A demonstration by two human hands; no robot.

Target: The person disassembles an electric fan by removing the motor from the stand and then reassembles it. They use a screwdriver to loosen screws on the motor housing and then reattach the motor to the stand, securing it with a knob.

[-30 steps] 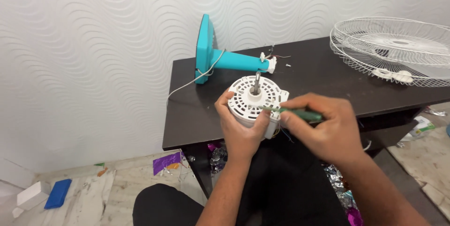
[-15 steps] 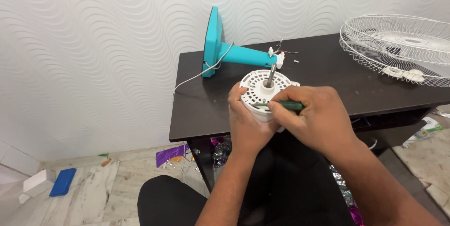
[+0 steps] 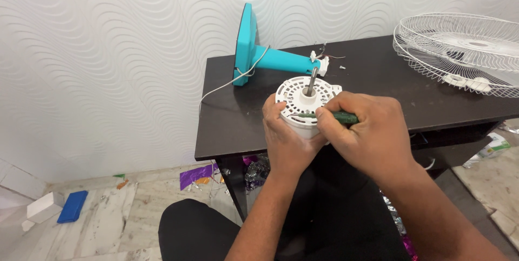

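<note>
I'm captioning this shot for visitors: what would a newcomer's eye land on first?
The white vented motor housing at the dark table's front edge, gripped by the left hand while the right hand works a green-handled tool against it. Behind lies a turquoise fan stand on its side; a white wire grille sits at far right.

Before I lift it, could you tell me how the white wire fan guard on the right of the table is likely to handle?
The fan guard is thin open wire mesh, so probably light for its size and somewhat springy. Its edge seems to overhang the dark table, so a push might tip it off. Being round and shallow, it could wobble.
</note>
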